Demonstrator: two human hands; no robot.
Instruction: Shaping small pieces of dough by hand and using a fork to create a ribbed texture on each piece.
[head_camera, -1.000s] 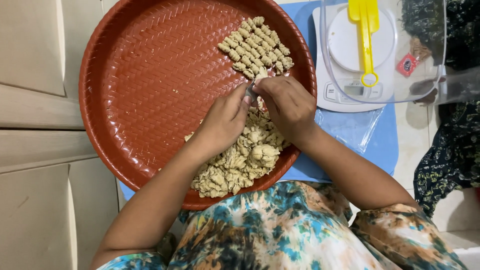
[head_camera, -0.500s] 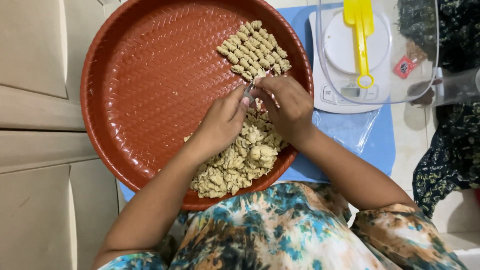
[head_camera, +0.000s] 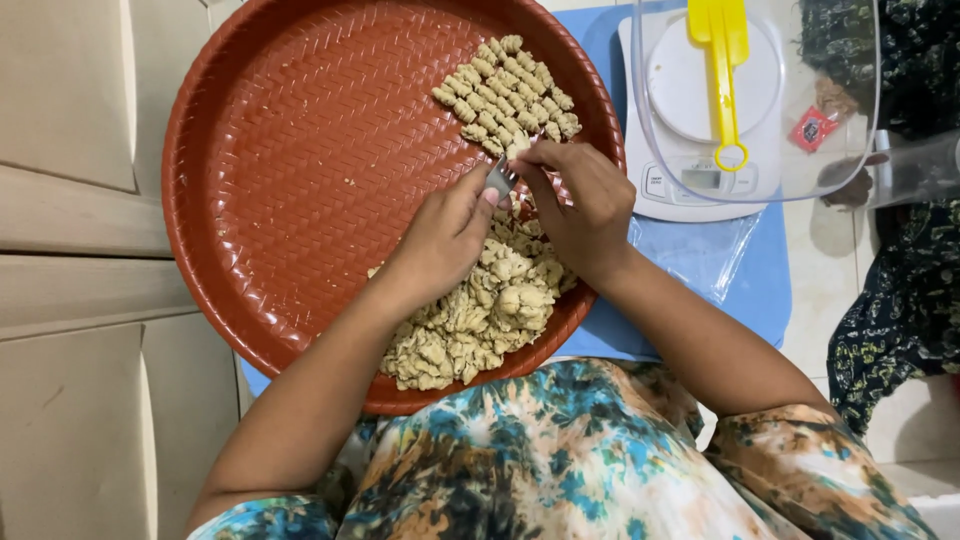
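- On a blue mat (head_camera: 760, 290), a round red-brown woven tray (head_camera: 290, 180) carries dough.
- Left hand (head_camera: 440, 240) grips a metal fork (head_camera: 500, 178) beside the right hand (head_camera: 580, 205), pinching dough at ridged pieces (head_camera: 505, 95).
- Loose dough heap (head_camera: 480, 310) fills the tray's near edge.
- White scale (head_camera: 700, 110) sits beyond.

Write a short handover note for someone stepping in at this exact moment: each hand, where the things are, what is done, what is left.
Left hand: holds a fork over the tray.
Right hand: fingertips at the fork's tines, apparently pressing a bit of dough there.
Shaped pieces: lined up in rows at the tray's far edge.
Dough pile: unshaped, at the near edge under both wrists.
Done: those few rows. Left: most of the pile.
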